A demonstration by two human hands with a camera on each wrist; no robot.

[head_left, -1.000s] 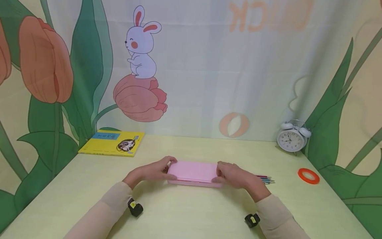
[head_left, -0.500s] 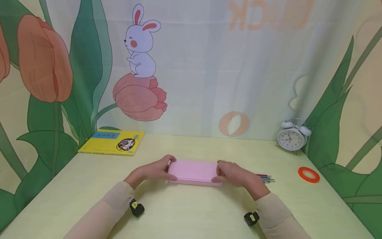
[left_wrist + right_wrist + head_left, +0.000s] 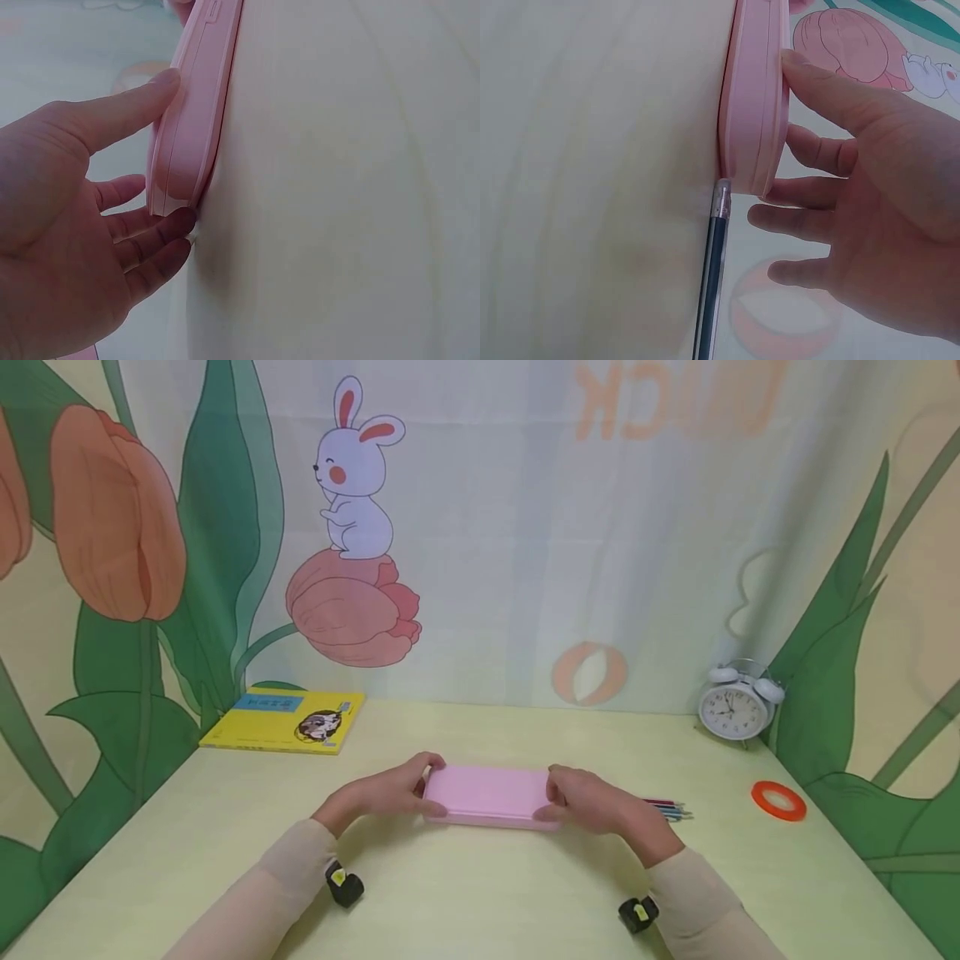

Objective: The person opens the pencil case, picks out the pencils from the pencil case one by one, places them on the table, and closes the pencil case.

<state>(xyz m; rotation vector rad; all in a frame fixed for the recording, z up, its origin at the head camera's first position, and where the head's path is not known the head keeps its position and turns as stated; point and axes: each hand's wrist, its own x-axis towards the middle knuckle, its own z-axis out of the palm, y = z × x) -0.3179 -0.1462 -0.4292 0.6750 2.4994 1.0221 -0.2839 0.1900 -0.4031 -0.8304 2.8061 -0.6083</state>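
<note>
A pink pencil case (image 3: 487,789) lies lengthwise on the table with its lid down. My left hand (image 3: 393,787) holds its left end, and my right hand (image 3: 588,799) holds the right end. In the left wrist view the left thumb lies on the lid's edge of the pencil case (image 3: 196,112), with fingers curled around the end. The right wrist view has the right thumb at the lid edge of the pencil case (image 3: 754,112), other fingers by its end. Several pencils (image 3: 671,810) lie beside the right hand, partly hidden by it; one pencil (image 3: 713,277) points its eraser at the case.
A yellow book (image 3: 281,722) lies at the back left of the table (image 3: 480,893). At the back right stands a white alarm clock (image 3: 733,706), with an orange ring (image 3: 778,801) in front of it. A printed curtain (image 3: 487,527) hangs behind the table.
The narrow gap under the pencil case's lid at the front, seen a second ago, has closed. Both hands stay at the ends of the case.
</note>
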